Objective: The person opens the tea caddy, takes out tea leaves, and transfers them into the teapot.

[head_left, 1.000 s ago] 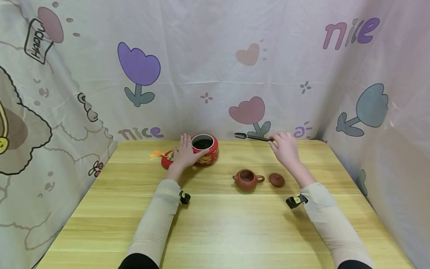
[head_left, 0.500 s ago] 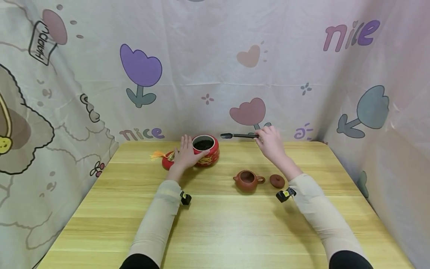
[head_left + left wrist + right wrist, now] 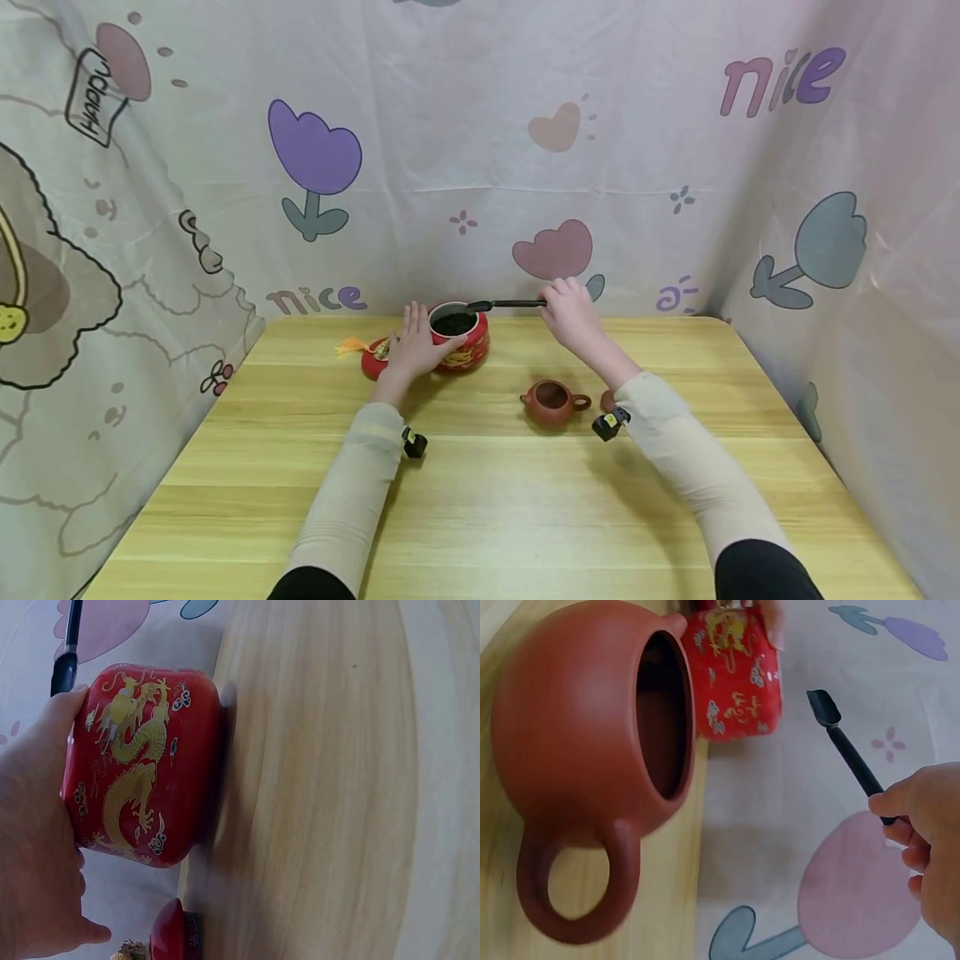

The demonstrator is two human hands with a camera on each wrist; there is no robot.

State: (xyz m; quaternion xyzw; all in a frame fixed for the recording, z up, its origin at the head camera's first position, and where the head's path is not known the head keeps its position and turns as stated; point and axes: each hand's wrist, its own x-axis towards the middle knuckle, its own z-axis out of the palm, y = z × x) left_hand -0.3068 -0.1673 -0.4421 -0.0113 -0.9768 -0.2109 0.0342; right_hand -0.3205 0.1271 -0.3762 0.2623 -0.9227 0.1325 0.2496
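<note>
The right hand (image 3: 573, 319), pinching the black scoop (image 3: 517, 303), is nearing the left hand (image 3: 411, 343), which is resting spread against the red jar (image 3: 471, 353); the scoop is reaching its mouth, seemingly bringing the dark contents (image 3: 452, 323) within reach

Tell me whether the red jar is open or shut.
Open: dark contents show through the mouth of the red jar, and its lid lies beside it.

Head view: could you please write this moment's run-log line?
left hand: touching red dragon jar; right hand: pinching black scoop near jar; clay teapot: uncovered
</note>
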